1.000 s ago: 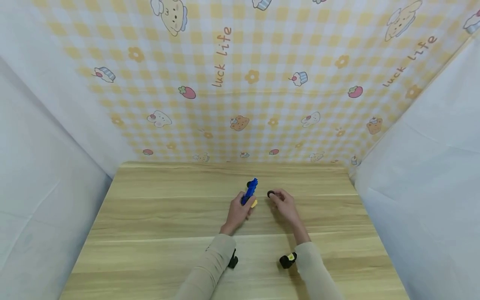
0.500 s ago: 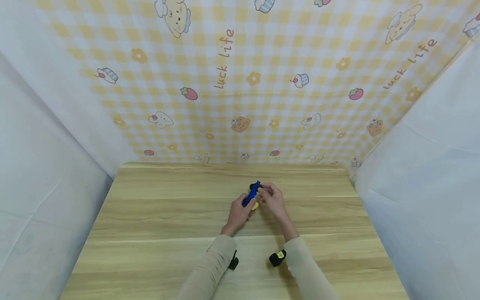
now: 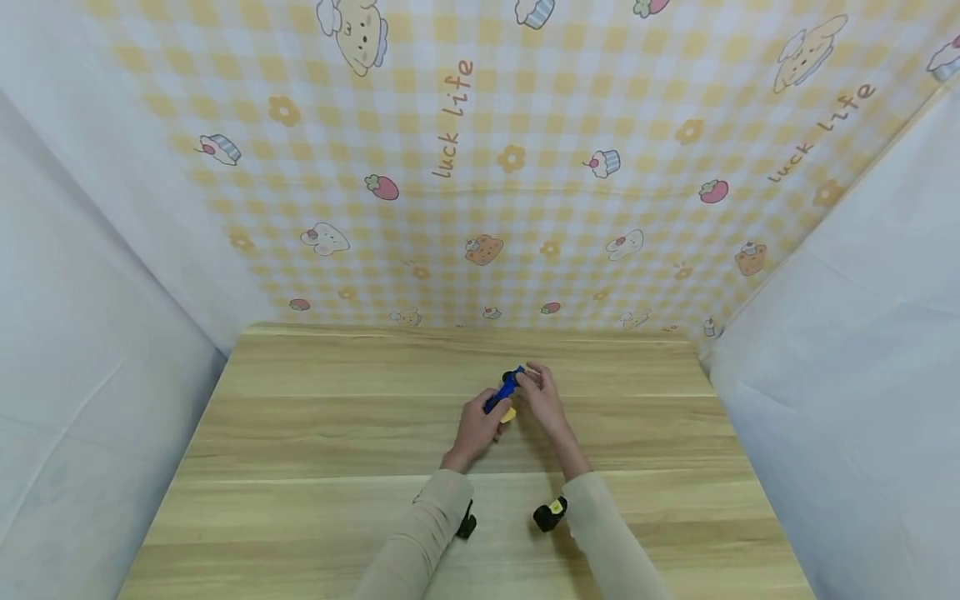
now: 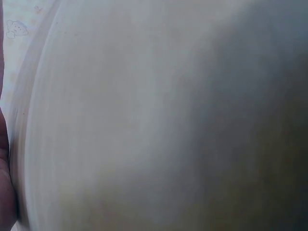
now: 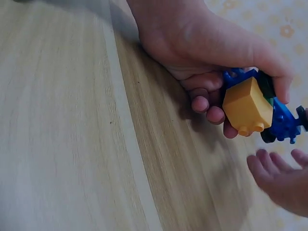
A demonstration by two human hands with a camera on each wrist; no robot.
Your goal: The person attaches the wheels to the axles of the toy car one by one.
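Note:
A blue toy car (image 3: 501, 395) with black wheels and a yellow block (image 5: 248, 106) with round studs is held above the table. My left hand (image 3: 477, 427) grips its near end, the thumb lying over the top in the right wrist view. At the far end, my right hand (image 3: 546, 403) pinches a black wheel (image 5: 302, 115) against the car's side. Its other fingers are spread beneath, partly cut off by the frame. Whether the wheel is seated on the car is hidden by the fingers. In the left wrist view only a strip of the left hand (image 4: 6, 192) shows.
Both hands work over a wood-grain table (image 3: 315, 433). Behind it hangs a yellow checked cloth (image 3: 420, 208), and white sheets (image 3: 97, 333) hang at the sides. A black wrist camera (image 3: 550, 515) hangs by the right sleeve.
My right hand has come left with the black wheel, from apart from the car to touching its far end. My left hand keeps its grip on the car in nearly the same place.

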